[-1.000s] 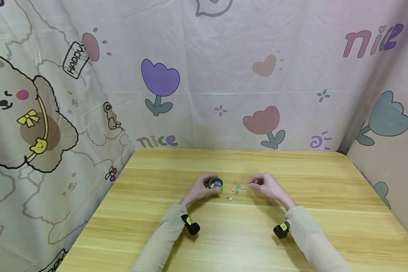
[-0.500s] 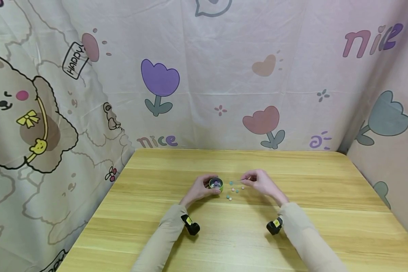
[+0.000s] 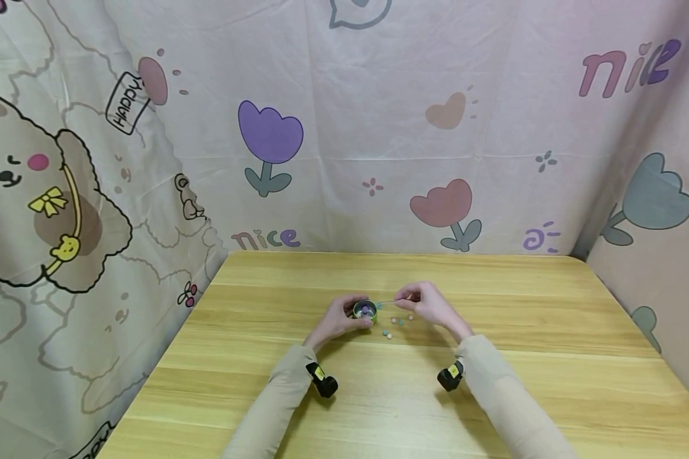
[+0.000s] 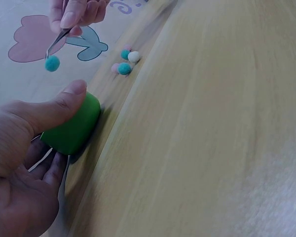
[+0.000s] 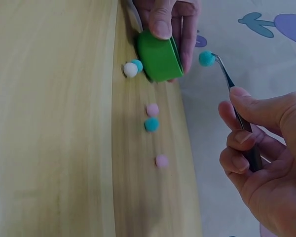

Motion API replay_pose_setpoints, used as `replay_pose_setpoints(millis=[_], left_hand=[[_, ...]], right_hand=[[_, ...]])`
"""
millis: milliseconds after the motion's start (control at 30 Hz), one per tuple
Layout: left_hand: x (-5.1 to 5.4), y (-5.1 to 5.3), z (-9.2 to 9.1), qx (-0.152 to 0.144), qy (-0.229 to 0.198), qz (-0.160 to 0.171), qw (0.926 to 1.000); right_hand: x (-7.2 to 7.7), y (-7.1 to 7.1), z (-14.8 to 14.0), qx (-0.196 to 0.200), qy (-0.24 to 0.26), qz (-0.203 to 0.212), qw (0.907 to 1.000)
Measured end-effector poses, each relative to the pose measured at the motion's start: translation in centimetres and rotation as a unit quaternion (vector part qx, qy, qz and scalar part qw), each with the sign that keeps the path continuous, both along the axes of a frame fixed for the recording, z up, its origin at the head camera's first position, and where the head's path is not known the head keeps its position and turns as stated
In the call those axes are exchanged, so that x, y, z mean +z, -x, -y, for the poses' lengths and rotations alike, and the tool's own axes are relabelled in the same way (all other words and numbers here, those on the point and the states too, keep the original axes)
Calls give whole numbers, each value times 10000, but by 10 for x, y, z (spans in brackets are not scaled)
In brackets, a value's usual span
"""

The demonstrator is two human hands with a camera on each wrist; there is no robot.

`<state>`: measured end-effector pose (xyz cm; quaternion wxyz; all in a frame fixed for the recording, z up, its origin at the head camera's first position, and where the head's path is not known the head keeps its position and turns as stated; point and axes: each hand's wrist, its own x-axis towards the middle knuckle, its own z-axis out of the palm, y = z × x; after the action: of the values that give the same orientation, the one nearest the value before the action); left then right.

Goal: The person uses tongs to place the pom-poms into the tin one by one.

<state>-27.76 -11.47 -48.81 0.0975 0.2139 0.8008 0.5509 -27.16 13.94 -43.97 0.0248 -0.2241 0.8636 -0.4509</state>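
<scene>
My left hand [image 3: 339,317] holds a small green cup [image 4: 78,129] upright on the table, with the thumb on its near side and fingers behind. A purple ball shows inside the cup in the head view; its other contents are too small to tell. In my right hand [image 5: 274,143] I grip dark tweezers [image 5: 226,75] between thumb and fingers. Their bent tips pinch a turquoise pom-pom [image 5: 206,58], held in the air just right of the cup's rim. Loose on the wood lie a white pom-pom [image 5: 130,70], a pink pom-pom [image 5: 152,109] and several others.
The wooden table [image 3: 379,408] runs back to a printed cloth [image 3: 344,159], with another cloth side at the left. The loose pom-poms lie right of the cup and in front of the right hand. Each wrist carries a small black camera [image 3: 323,381].
My right hand has moved left and slightly away from me, bringing the tweezers with the turquoise pom-pom from the loose pile to beside the cup. The left hand and cup stay put.
</scene>
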Motion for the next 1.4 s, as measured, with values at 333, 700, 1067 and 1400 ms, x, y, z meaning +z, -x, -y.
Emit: replay_pose_setpoints(millis=[333,700,1067,1400], left_hand=[[0,-1,0,90,-48,14,9999],[7,-3,-1,-116,15,149,9998],[31,-19,-1,-82,-79,67,9999],[1,-1,0,94,-69,81,9999]], right_hand=[[-5,6,9,89,73,-2,9999],[-8,8,15,89,132,94,9998],[-6,8,20,-15,101,162,9998],[-8,6,15,-2,114,-34,9999]])
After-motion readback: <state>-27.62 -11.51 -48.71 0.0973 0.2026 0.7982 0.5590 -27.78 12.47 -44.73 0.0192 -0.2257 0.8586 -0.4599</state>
